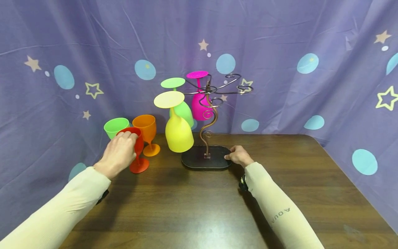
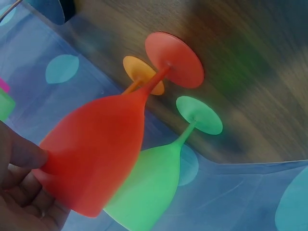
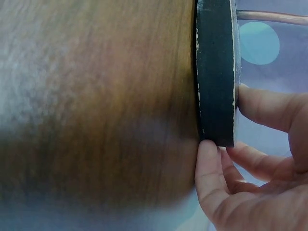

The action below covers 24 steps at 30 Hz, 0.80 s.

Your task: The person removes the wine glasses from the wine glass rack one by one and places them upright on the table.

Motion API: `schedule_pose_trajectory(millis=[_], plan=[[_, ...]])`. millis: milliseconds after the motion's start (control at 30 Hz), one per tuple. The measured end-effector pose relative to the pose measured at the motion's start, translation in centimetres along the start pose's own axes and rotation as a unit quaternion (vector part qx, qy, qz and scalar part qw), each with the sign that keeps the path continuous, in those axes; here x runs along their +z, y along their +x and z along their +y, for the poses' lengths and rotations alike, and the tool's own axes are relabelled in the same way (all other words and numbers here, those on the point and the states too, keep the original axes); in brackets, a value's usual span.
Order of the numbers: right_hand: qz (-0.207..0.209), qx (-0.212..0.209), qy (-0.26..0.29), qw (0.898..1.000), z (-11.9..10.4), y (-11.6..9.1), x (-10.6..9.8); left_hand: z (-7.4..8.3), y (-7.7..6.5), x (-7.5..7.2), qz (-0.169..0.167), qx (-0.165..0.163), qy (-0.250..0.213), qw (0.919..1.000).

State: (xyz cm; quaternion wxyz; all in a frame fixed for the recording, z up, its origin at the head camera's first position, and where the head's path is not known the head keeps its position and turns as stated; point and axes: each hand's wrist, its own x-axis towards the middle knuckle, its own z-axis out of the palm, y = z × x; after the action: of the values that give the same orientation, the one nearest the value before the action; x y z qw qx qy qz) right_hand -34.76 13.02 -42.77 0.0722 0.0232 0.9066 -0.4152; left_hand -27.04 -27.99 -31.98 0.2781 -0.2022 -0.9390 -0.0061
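My left hand pinches the rim of a red plastic goblet, with the thumb on the outside of the bowl in the left wrist view. The goblet is upright, its foot close over the table. An orange goblet and a green goblet stand just behind it. My right hand grips the right end of the black base of a metal goblet rack, thumb on top and fingers at the edge. From the rack's left side hang a yellow goblet, a light green goblet and a pink goblet, all upside down.
Curled wire arms stick out at the rack's right and front with no goblets on them. A curved copper-coloured stem carries them. The brown wooden table reaches back to a purple patterned curtain, which also hangs on both sides.
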Motion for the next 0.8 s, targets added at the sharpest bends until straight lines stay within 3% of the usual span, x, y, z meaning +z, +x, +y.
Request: schedule_pose_trajectory(millis=[400,633,800], plan=[[0.002,0.001,-0.003,1.0,-0.1,0.0,0.1,0.2,-0.1,-0.2,-0.005,-0.025,-0.012,0.9996],[0.005,-0.001,-0.006,1.0,-0.1,0.1,0.2,0.3,0.1,-0.3,0.02,-0.027,-0.018,0.9993],[0.003,0.003,-0.002,1.0,-0.1,0.1,0.2,1.3,0.8,-1.3,0.031,-0.056,-0.064,0.9959]])
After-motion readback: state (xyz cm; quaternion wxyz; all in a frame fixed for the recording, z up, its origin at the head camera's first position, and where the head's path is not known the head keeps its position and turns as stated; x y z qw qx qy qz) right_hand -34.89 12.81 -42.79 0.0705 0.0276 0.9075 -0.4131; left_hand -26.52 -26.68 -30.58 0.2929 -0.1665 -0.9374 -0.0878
